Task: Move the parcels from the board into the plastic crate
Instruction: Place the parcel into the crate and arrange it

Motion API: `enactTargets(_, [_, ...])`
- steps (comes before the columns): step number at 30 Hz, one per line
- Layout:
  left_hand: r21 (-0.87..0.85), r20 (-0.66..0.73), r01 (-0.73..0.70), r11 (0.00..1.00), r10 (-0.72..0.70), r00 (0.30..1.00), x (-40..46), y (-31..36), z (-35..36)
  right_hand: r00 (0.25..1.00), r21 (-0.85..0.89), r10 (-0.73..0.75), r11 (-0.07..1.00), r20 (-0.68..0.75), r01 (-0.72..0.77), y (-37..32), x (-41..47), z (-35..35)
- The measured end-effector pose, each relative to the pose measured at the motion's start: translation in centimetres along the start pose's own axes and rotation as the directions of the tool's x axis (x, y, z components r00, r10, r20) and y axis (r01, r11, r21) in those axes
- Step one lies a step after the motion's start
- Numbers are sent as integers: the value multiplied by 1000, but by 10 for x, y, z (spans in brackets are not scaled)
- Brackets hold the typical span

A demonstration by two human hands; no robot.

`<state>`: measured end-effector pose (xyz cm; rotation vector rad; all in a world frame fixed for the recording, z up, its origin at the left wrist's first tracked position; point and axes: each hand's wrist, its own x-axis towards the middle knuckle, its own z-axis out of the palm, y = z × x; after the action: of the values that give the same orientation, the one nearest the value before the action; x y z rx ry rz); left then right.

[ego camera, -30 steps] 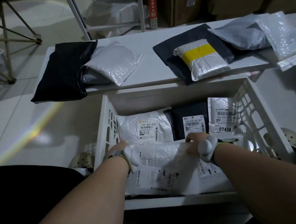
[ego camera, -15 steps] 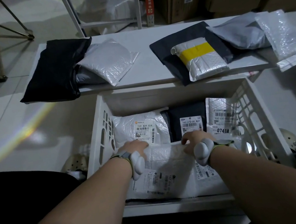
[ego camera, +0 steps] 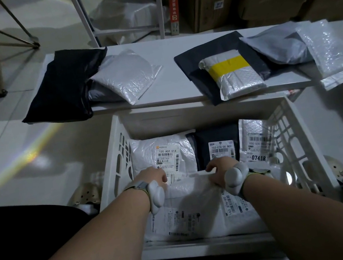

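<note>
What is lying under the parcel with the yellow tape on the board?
The yellow-taped parcel lies on a dark flat parcel, which rests on the board. Whether anything else sits between them is covered.

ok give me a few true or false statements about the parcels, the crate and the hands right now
1. Both hands, left and right, are on the big white parcel inside the plastic crate. True.
2. The board has no parcels left. False: several remain, including the parcel with yellow tape.
3. A dark parcel lies between two white ones at the crate's far side. True.
4. The crate stands on the board. False: it stands on the floor in front of the board.
</note>
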<state>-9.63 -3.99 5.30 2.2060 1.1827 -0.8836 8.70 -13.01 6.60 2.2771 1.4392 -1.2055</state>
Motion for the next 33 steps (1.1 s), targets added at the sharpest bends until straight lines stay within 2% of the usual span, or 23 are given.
enactTargets(2, [-46,-43,-14,999,12,999,2,1,1,999,129,-14,991,-39,19,1,0,-1])
enactTargets(4, [-64,-19,-34,997,32,999,4,5,4,1000,252,-7,968,-12,10,-1,-1,0])
enactTargets(6, [-44,35,-42,998,44,998,4,9,6,1000,249,5,968,30,-12,-1,3,2])
enactTargets(9, [21,118,-36,999,33,992,7,12,6,997,151,22,988,77,-33,-1,4,4])
enactTargets(11, [67,164,-25,997,13,986,10,14,6,996,220,-10,975,85,-9,1,5,8])
enactTargets(15, [43,143,-24,999,18,990,7,15,5,995,255,3,967,99,-29,0,1,8])
enactTargets(17, [3,105,-36,999,35,994,1,14,3,996,169,34,984,86,-48,-3,-6,6])
enactTargets(18, [-33,87,-39,999,41,995,-2,15,1,997,184,47,981,57,-57,-3,-7,6])
enactTargets(23, [-271,-100,-81,959,56,993,-15,15,-16,995,463,87,885,-53,-52,0,-25,-4])
enactTargets(28, [-517,-362,-177,837,-26,932,-25,18,-43,983,735,151,677,-106,-25,2,-36,-30])
enactTargets(33, [-639,-446,-252,727,-83,891,-40,14,-80,943,786,207,613,-261,82,-3,-50,-65])
